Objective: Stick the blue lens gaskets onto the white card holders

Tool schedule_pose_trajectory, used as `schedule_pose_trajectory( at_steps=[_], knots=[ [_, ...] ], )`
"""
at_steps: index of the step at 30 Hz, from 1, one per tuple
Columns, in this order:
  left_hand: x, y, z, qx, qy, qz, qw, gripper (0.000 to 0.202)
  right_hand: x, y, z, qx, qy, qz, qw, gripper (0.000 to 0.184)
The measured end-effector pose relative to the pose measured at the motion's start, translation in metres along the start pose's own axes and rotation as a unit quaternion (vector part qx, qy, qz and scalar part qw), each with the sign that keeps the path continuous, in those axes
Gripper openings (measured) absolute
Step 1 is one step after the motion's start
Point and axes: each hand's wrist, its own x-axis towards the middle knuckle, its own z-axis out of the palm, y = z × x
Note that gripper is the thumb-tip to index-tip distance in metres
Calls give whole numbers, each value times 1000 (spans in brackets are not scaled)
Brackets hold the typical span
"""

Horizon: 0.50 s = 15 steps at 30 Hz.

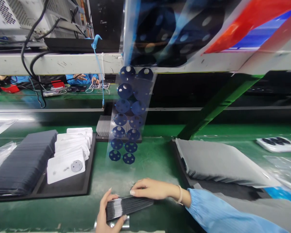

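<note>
A stack of thin dark panels with shiny edges [128, 206] is held low over the bench near its front edge. My left hand [106, 212] grips the left end, fingers above and thumb below. Across the top at the right end lies my right hand [151, 188], its fingers bent onto the stack; part of its grip is hidden. Just beneath the stack, a small shiny metal piece [126, 222] shows partly. Beyond the hands hangs a clear strip with dark blue perforated discs [128, 158].
On the left, a black tray [87, 184] bears dark panels [21, 161] and white phone-back-like panels [65, 168]. To the right, a grey-covered stack [215, 161] sits in another tray. A green post [218, 106] slants upward. Co-workers' hands [81, 77] appear behind the shelf.
</note>
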Motion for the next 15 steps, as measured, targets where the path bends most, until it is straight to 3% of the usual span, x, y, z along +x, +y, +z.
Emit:
schedule_pose_trajectory(
  at_steps=[3, 6, 8, 11, 13, 15],
  knots=[
    [2, 1, 0, -8, -4, -7, 1000, 62, -10, -3, 0, 8, 18, 27, 999, 61],
    [2, 0, 1, -25, -9, -14, 1000, 60, -18, 0, 13, 15, 53, 16, 998, 80],
    [0, -1, 2, -37, -7, -21, 999, 57, -21, 6, 31, 42, 121, -13, 992, 81],
    [-3, -2, 4, -43, 0, -13, 999, 51, -21, 16, 63, 98, 263, -16, 960, 66],
    [-2, -2, 4, -45, 8, 5, 999, 49, -21, 21, 78, 98, 281, -13, 955, 69],
    [0, -3, 3, -49, 11, 15, 999, 48, -21, 23, 85, 65, 254, -8, 965, 71]
  ],
)
